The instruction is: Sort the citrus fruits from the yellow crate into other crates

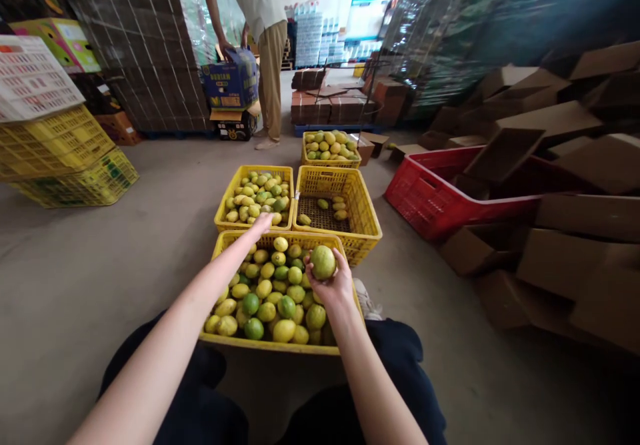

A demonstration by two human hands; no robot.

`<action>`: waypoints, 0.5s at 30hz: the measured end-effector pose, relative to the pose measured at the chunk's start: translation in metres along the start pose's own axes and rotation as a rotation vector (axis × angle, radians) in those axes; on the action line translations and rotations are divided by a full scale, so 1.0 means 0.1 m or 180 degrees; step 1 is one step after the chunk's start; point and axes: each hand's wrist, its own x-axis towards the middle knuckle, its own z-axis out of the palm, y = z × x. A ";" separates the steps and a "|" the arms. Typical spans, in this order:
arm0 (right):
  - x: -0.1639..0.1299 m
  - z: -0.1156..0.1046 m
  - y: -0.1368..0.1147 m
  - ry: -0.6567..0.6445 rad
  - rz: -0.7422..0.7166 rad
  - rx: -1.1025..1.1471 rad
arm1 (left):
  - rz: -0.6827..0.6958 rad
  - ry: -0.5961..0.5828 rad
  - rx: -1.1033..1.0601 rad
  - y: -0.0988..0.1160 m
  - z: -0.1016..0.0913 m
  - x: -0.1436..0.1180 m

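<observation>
My right hand (pixel 336 283) is cupped palm-up around a large green-yellow lemon (pixel 323 262), above the right side of the front yellow crate (pixel 280 347). That crate is filled with yellow and green lemons (pixel 264 289). My left hand (pixel 262 223) reaches over the near rim of the back-left yellow crate (pixel 219 213). Its fingers stretch out, with a lemon (pixel 277 219) just at their tips; whether they touch it is hard to see. Many lemons fill this crate. Beside it, the back-right yellow crate (pixel 367 215) holds several lemons at its bottom.
Another yellow crate (pixel 330 162) of lemons stands farther back. A red crate (pixel 425 195) and piled cardboard boxes (pixel 565 258) lie on the right. Yellow crates (pixel 50 145) are stacked at left. A person (pixel 260 25) stands behind, hands at a blue carton (pixel 231 81).
</observation>
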 end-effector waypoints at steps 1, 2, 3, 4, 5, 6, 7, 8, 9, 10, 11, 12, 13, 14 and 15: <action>0.01 0.00 -0.01 -0.0002 -0.0027 -0.0022 | -0.0095 -0.0151 0.0157 -0.12 0.00 -0.11; 0.01 0.01 -0.01 0.0007 -0.0047 -0.0051 | -0.0203 -0.0332 0.0314 -0.25 -0.01 -0.23; 0.02 0.01 0.00 0.0024 -0.0054 -0.0092 | -0.0313 -0.0578 0.0516 -0.37 -0.03 -0.37; 0.03 0.01 0.02 0.0049 -0.0057 -0.0147 | -0.0388 -0.0846 0.0709 -0.49 -0.06 -0.52; 0.04 0.01 0.06 0.0092 -0.0052 -0.0226 | -0.0445 -0.1066 0.0858 -0.60 -0.11 -0.67; 0.05 0.00 0.10 0.0149 -0.0033 -0.0320 | -0.0458 -0.1252 0.0988 -0.69 -0.15 -0.82; 0.07 -0.02 0.16 0.0213 -0.0008 -0.0413 | -0.0441 -0.1415 0.1110 -0.77 -0.20 -0.96; 0.08 -0.05 0.22 0.0277 0.0020 -0.0495 | -0.0405 -0.1552 0.1205 -0.84 -0.26 -1.10; 0.09 -0.09 0.29 0.0340 0.0084 -0.0572 | -0.0343 -0.1661 0.1305 -0.90 -0.31 -1.22; 0.11 -0.13 0.36 0.0405 0.0184 -0.0641 | -0.0250 -0.1750 0.1402 -0.94 -0.36 -1.33; 0.12 -0.17 0.41 0.0466 0.0303 -0.0698 | -0.0145 -0.1792 0.1469 -0.99 -0.40 -1.42; 0.13 -0.21 0.46 0.0518 0.0408 -0.0743 | -0.0046 -0.1788 0.1498 -1.02 -0.44 -1.49; 0.15 -0.23 0.48 0.0559 0.0477 -0.0778 | 0.0031 -0.1757 0.1475 -1.06 -0.48 -1.55; 0.16 -0.23 0.47 0.0574 0.0476 -0.0787 | 0.0057 -0.1673 0.1373 -1.11 -0.50 -1.60; 0.18 -0.21 0.43 0.0539 0.0380 -0.0766 | 0.0041 -0.1515 0.1211 -1.15 -0.52 -1.63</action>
